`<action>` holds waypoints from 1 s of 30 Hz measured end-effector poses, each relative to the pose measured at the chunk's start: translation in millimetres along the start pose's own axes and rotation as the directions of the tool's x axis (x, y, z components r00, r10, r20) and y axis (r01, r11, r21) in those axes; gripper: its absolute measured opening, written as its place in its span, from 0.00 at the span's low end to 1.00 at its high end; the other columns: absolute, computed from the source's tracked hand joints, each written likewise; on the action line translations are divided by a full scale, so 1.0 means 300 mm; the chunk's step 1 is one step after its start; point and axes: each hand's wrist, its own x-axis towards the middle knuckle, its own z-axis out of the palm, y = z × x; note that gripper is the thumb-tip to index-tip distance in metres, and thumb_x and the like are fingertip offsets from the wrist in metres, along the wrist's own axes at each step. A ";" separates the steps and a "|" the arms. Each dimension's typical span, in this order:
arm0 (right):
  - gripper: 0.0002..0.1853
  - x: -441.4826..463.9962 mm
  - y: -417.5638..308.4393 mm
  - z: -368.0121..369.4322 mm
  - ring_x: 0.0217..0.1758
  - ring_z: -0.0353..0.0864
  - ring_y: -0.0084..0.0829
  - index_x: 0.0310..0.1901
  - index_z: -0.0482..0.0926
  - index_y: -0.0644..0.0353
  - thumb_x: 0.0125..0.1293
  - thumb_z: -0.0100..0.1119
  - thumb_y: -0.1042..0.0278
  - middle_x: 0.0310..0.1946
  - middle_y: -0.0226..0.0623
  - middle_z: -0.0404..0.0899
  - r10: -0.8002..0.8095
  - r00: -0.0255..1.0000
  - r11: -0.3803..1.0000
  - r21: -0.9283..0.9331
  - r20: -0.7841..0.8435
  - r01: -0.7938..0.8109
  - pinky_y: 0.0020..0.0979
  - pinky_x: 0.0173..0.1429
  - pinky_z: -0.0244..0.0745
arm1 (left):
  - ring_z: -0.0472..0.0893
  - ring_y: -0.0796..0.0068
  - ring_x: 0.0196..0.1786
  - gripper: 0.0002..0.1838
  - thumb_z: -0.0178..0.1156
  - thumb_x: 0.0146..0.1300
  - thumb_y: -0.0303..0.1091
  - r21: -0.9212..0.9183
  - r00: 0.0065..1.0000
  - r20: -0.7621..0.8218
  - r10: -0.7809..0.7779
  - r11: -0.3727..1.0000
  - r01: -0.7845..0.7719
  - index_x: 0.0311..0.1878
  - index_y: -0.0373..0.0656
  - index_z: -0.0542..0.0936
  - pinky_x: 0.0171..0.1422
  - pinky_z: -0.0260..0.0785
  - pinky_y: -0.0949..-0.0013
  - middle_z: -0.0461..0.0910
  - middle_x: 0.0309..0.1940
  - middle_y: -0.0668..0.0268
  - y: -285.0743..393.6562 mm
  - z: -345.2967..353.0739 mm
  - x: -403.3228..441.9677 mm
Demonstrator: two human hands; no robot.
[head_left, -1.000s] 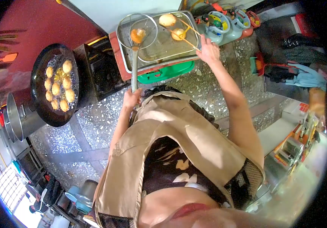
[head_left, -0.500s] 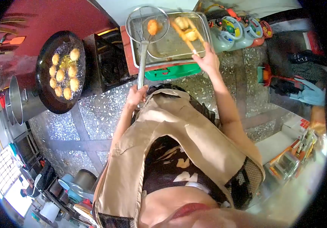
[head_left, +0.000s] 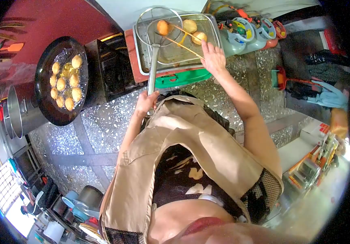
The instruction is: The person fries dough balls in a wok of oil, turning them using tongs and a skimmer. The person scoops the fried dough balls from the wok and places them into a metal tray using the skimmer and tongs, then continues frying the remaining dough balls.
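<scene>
My left hand (head_left: 145, 102) is wrapped round the handle of a wire strainer (head_left: 153, 67). The strainer's round basket is over the left part of a metal tray (head_left: 175, 65), with one browned fried ball (head_left: 163, 27) in it. My right hand (head_left: 213, 57) holds a pair of long chopsticks (head_left: 186, 48), whose tips reach to the ball in the strainer, one on each side. Whether they touch it I cannot tell. Two paler fried balls, one (head_left: 189, 26) farther back and one (head_left: 199, 38) nearer, lie in the tray to the right.
A black wok (head_left: 41, 91) with several fried balls in bubbling oil is on the left, beside a dark stove (head_left: 112, 67). A green basin (head_left: 183, 78) sits below the tray. Gas cylinders (head_left: 238, 42) stand to its right. Metal pans (head_left: 14, 112) are at the far left.
The chopsticks have moved left, from the balls in the tray to the one in the strainer. A second ball now lies in the tray apart from the first. The strainer is still in my left hand.
</scene>
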 end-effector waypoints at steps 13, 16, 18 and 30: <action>0.30 -0.096 0.241 -0.029 0.34 0.71 0.35 0.60 0.62 0.58 0.53 0.53 0.67 0.45 0.37 0.70 -0.179 0.981 0.957 -0.244 -0.075 0.156 0.36 0.40 0.69 | 0.69 0.80 0.13 0.14 0.59 0.57 0.38 0.157 0.950 -0.312 0.028 0.987 0.023 0.27 0.36 0.70 0.16 0.61 0.74 0.70 0.13 0.68 0.005 -0.091 -0.072; 0.28 -0.128 0.255 0.048 0.38 0.71 0.35 0.61 0.61 0.59 0.54 0.47 0.72 0.45 0.39 0.69 -0.250 0.968 0.913 -0.327 0.029 0.246 0.34 0.43 0.68 | 0.69 0.80 0.13 0.14 0.59 0.57 0.38 0.129 0.946 -0.322 0.045 0.992 -0.004 0.27 0.37 0.70 0.16 0.60 0.74 0.70 0.13 0.68 -0.026 -0.104 -0.065; 0.29 -0.147 0.249 0.052 0.42 0.71 0.36 0.61 0.60 0.59 0.54 0.47 0.72 0.46 0.40 0.68 -0.291 0.950 0.895 -0.320 0.111 0.311 0.33 0.46 0.66 | 0.68 0.81 0.12 0.14 0.58 0.58 0.38 0.129 0.939 -0.339 0.060 0.992 -0.016 0.26 0.38 0.70 0.15 0.60 0.74 0.70 0.13 0.69 -0.027 -0.102 -0.071; 0.42 -0.245 0.256 -0.181 0.52 0.71 0.44 0.63 0.57 0.54 0.44 0.64 0.56 0.51 0.44 0.69 -0.096 0.871 0.995 0.029 0.482 0.093 0.38 0.56 0.67 | 0.70 0.80 0.13 0.16 0.60 0.56 0.41 0.184 0.948 -0.319 0.023 0.982 0.039 0.25 0.37 0.70 0.16 0.62 0.73 0.71 0.12 0.68 -0.091 -0.099 -0.131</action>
